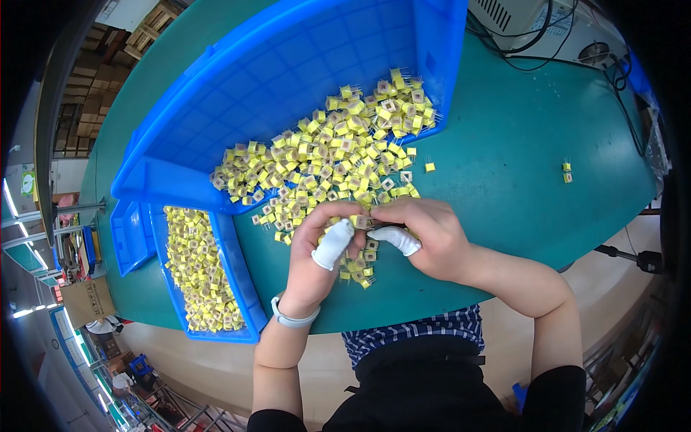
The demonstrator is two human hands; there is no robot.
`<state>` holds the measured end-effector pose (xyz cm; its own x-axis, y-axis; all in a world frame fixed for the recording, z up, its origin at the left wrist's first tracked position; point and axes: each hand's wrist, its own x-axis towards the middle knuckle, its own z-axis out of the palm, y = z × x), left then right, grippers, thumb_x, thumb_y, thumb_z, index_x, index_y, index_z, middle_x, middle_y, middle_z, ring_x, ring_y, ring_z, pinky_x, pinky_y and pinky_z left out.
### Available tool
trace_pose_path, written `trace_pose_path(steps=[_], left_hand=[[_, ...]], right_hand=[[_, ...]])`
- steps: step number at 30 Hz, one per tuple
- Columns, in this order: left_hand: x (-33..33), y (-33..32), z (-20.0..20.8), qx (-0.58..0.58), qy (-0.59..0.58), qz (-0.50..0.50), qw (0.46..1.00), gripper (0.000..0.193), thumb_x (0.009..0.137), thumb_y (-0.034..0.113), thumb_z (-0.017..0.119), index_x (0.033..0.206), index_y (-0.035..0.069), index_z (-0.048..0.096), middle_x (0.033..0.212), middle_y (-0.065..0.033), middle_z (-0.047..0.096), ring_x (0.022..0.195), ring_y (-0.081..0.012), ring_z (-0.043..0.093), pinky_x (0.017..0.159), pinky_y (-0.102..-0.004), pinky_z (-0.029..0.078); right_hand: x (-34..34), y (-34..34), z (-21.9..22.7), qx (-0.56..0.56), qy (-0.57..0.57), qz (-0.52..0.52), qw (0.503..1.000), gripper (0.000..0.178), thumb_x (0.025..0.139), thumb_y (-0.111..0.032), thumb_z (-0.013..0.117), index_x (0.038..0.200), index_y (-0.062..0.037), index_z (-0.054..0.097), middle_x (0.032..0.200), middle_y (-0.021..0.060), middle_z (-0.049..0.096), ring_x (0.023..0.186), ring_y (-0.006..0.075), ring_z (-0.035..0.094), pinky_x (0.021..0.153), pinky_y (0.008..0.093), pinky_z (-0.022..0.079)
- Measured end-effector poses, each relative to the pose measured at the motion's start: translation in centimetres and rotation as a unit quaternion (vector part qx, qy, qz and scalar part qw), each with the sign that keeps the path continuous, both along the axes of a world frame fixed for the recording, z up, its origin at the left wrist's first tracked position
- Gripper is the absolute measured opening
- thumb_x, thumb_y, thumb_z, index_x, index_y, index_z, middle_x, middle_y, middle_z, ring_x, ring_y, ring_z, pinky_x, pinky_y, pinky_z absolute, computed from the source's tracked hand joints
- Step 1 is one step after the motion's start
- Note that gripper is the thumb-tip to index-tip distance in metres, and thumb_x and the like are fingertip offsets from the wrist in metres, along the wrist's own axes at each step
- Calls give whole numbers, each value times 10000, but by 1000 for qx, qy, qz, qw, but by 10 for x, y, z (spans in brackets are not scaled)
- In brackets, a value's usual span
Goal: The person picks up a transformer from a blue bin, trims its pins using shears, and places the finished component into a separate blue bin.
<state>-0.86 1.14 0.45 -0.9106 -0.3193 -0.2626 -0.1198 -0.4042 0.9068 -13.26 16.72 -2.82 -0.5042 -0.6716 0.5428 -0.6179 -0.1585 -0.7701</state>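
My left hand (pixel 317 241), with a white cover on its thumb and a pale band on the wrist, is closed around a small yellow-taped coil component (pixel 360 222). Close against it, my right hand (pixel 430 234) is pinched, its thumb also in a white cover. What lies between the right fingertips is too small and hidden to make out. Just beyond the hands spreads a heap of similar yellow components (pixel 324 165) with thin metal pins, spilling from a large tipped blue bin (pixel 273 86). A smaller group of components (pixel 356 270) lies on the table below my hands.
A smaller blue bin (pixel 248 299) full of yellow components stands at the left, beside another blue tray (pixel 131 237). Two components (pixel 567 172) lie apart at the right of the green table (pixel 504 165). A pale machine (pixel 568 32) with black cables sits at the far right.
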Motion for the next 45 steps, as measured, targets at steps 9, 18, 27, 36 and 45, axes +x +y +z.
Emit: trace_pose_path(steps=[9,18,27,36,45], left_hand=[[-2,-3,1,58,17,11,998,178,1015,241,536,986,67,551,813,-21,545,602,-88,460,562,-228,363],[-2,-3,1,88,-24,-5,996,213,1019,262,535,967,55,546,785,-23,541,587,-84,451,528,-222,342],[-2,-3,2,81,-32,-31,996,224,1019,273,542,971,54,552,764,-12,535,561,-81,452,522,-212,341],[-1,-4,2,101,-43,-32,993,230,1017,277,549,964,53,556,753,-9,534,544,-69,442,496,-211,325],[-3,0,3,62,-55,-40,996,211,1022,252,524,964,50,514,658,0,478,492,-51,374,456,-202,302]], right_hand=[[1,-1,0,-5,18,6,1000,254,757,-21,746,1001,-19,672,875,123,705,762,312,703,628,404,550],[0,1,4,-2,49,40,998,296,759,-83,801,1000,2,653,938,150,732,786,309,731,634,381,572],[-1,1,2,-1,76,47,996,315,743,-79,804,1010,-8,653,930,139,734,785,300,732,627,377,571],[-1,2,3,-6,59,40,997,315,748,-97,810,1005,-9,653,927,140,733,779,301,733,625,373,571],[-3,2,2,-3,76,46,996,306,757,-105,809,999,-7,650,920,144,732,785,304,734,630,375,575]])
